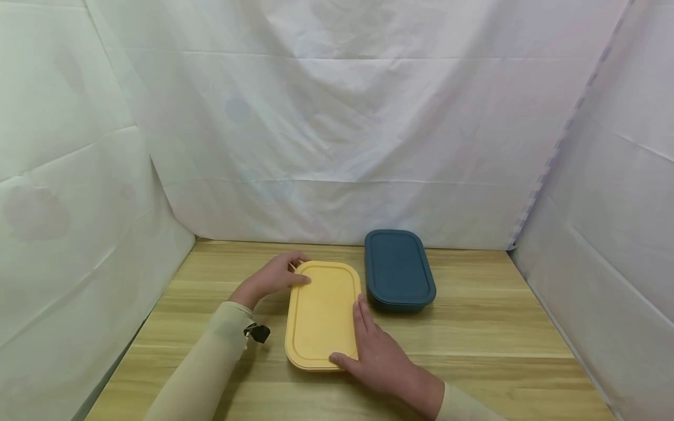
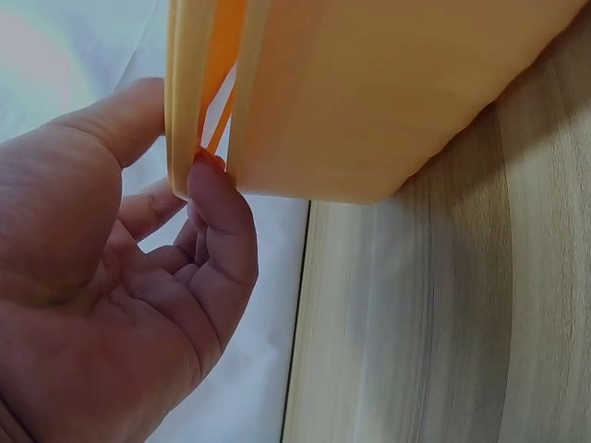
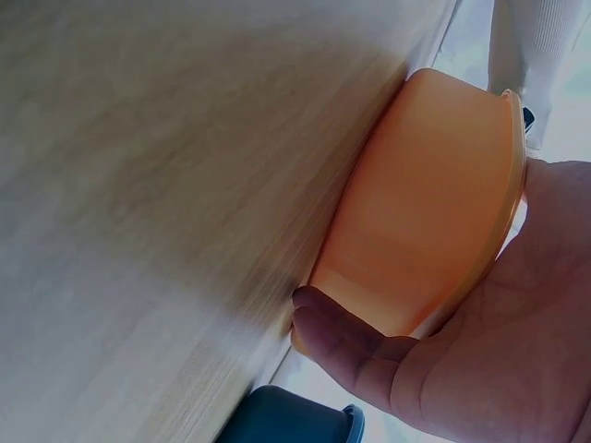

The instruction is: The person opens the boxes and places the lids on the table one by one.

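Observation:
A yellow rectangular lid (image 1: 323,316) covers a yellow food container (image 2: 351,101) on the wooden table. At its far left corner, my left hand (image 1: 272,276) pinches the lid's edge, thumb on top and fingertips under the rim. The left wrist view shows a narrow gap between lid and container wall at that corner. My right hand (image 1: 383,358) holds the container's right side: its thumb lies over the lid's near edge and the fingers run along the side wall. In the right wrist view, fingertips (image 3: 319,309) bend against the wall, low near the tabletop.
A dark blue lidded container (image 1: 399,269) stands just right of the yellow one, towards the back of the table (image 1: 489,327). White cloth sheets (image 1: 326,128) hang behind and on both sides. A small black item (image 1: 257,332) sits at the left sleeve cuff.

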Tool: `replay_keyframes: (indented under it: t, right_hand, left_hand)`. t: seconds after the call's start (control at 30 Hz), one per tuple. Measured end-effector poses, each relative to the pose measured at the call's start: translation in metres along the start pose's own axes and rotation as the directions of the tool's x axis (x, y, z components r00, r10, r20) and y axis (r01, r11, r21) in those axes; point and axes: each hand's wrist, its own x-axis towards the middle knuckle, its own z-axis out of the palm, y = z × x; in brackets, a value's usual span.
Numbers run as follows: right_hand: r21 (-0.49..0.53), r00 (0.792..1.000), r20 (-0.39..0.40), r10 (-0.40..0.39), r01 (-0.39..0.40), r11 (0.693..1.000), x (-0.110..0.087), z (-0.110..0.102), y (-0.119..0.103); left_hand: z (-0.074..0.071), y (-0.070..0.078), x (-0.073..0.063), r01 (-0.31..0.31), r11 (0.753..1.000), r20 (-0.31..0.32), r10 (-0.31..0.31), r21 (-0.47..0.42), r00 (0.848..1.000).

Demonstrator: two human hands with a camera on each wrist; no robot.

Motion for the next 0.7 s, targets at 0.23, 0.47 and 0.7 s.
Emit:
replay_keyframes:
  t: [0.23,0.47,0.7]
  right_hand:
    - [0.010,1.000,0.005,0.007,-0.007,1.000,0.0001,-0.0014,-0.0008]
    - [0.012,1.000,0.003,0.009,-0.009,1.000,0.0001,-0.0023,-0.0022]
    - [-0.002,1.000,0.003,0.018,-0.018,1.000,0.0007,-0.0025,-0.0023]
  left_hand:
    - [-0.0001,0.0032,-0.0016,0.009,0.999,-0.005,-0.009,-0.033,1.000]
    - [-0.0009,0.0059,-0.0034,0.026,0.998,-0.008,-0.027,-0.060,1.000]
    - [-0.0005,0.0049,-0.0024,0.038,0.994,-0.005,-0.039,-0.104,0.999]
